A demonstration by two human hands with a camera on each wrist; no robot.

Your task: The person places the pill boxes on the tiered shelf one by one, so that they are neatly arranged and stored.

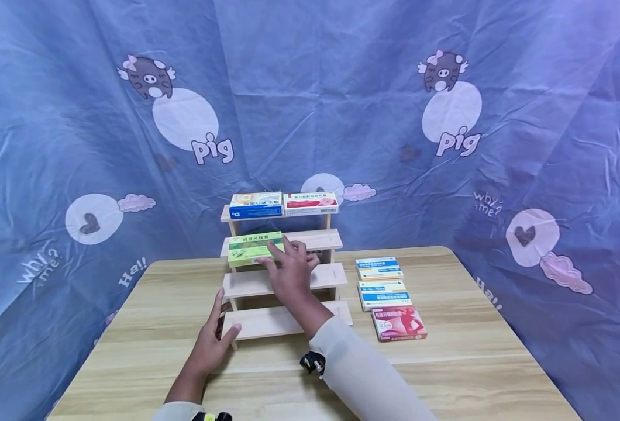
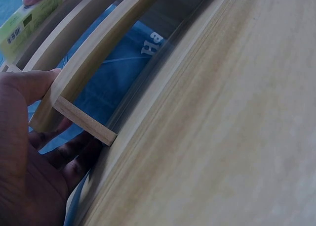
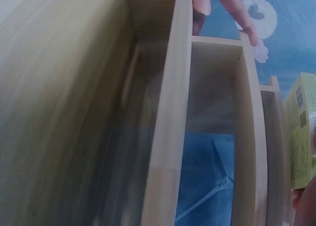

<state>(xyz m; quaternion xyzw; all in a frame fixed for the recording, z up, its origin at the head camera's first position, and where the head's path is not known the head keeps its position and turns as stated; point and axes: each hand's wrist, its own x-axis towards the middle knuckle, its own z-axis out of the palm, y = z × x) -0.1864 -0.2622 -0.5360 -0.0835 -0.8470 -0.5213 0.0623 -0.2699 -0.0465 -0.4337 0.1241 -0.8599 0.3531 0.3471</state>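
A four-step wooden display stand (image 1: 259, 328) is on the table. At its lower left end my left hand (image 1: 212, 345) holds the bottom step, the thumb over the top and the other fingers round the end, as the left wrist view shows. My right hand (image 1: 291, 272) grips a green medicine box (image 1: 247, 245) by its right part, at the left of the second step from the top. The right wrist view catches this green box (image 3: 300, 132) only at the right edge. On the top step sit a blue-and-white medicine box (image 1: 256, 204) and a red-and-white medicine box (image 1: 311, 203).
Right of the stand, two blue-and-white boxes (image 1: 379, 269) and a pink-red box (image 1: 399, 323) lie in a column on the wooden table (image 1: 447, 374). A blue curtain (image 1: 310, 128) with pig prints hangs behind and along both sides.
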